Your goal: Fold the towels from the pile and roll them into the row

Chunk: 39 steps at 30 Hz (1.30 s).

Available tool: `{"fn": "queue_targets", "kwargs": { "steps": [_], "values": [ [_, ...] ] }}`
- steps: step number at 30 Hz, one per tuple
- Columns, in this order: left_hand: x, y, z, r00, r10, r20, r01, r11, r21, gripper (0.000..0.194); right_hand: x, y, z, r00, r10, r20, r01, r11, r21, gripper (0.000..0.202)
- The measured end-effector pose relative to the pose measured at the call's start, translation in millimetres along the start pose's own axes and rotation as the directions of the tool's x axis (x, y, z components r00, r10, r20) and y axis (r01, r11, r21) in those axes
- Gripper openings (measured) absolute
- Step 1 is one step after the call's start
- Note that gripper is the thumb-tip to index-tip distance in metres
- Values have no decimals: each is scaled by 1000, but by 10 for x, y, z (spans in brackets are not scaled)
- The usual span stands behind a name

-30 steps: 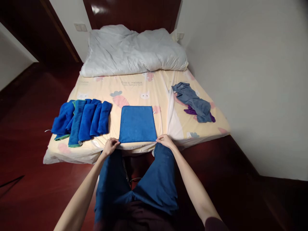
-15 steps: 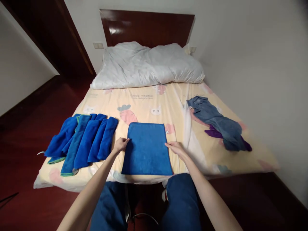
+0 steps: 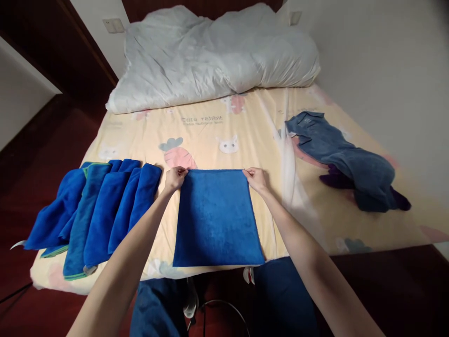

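Observation:
A blue towel (image 3: pixel 217 217) lies flat at the bed's front edge, between my forearms. My left hand (image 3: pixel 176 178) pinches its far left corner, fingers closed on the cloth. At the far right corner, my right hand (image 3: pixel 255 179) grips the same towel between thumb and fingers. Left of it, several folded blue towels (image 3: pixel 107 210) lie side by side, one of them with green edging. On the right side of the bed rests a crumpled grey-blue garment (image 3: pixel 345 157), with a purple cloth (image 3: pixel 335 178) partly under it.
The bed (image 3: pixel 206 140) has a yellow patterned sheet. A white quilt (image 3: pixel 217 56) is heaped at the headboard end. Walls stand on both sides. Below the front edge are my knees, a shoe and a cable (image 3: pixel 228 304) on the dark red floor.
Both hands have moved from the towel's sides up to its far corners and hold it there. The camera view has come closer and tilted down.

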State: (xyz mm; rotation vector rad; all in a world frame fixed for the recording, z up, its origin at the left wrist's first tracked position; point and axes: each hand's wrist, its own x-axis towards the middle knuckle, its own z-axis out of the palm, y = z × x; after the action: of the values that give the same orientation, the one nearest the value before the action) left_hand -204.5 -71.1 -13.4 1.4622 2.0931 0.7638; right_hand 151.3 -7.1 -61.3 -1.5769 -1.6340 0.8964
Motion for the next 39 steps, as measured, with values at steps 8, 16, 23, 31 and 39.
{"fn": "queue_targets", "kwargs": {
  "steps": [8, 16, 23, 31, 39],
  "values": [
    [134, 72, 88, 997, -5, -77, 12, 996, 89, 26, 35, -106, -28, 997, 14, -78, -27, 985, -169, 25],
    [213, 58, -25, 969, 177, 171, -217, 942, 256, 18, 56, -270, -57, 998, 55, 30, -39, 922, -385, 16],
    [256, 59, -85, 990, 70, 126, -84, 991, 108, 26, 89, -360, -135, 950, 258, 174, -270, 961, 51, 28],
    [326, -19, 41, 998, 3, -67, -9, 996, -87, 19, 393, -297, 85, 984, 165, -65, -162, 986, 46, 19],
    [-253, 321, 438, 882, 470, -23, -433, 829, 354, 51, -232, -720, 418, 891, -432, 138, 441, 754, -487, 51]
  ]
}}
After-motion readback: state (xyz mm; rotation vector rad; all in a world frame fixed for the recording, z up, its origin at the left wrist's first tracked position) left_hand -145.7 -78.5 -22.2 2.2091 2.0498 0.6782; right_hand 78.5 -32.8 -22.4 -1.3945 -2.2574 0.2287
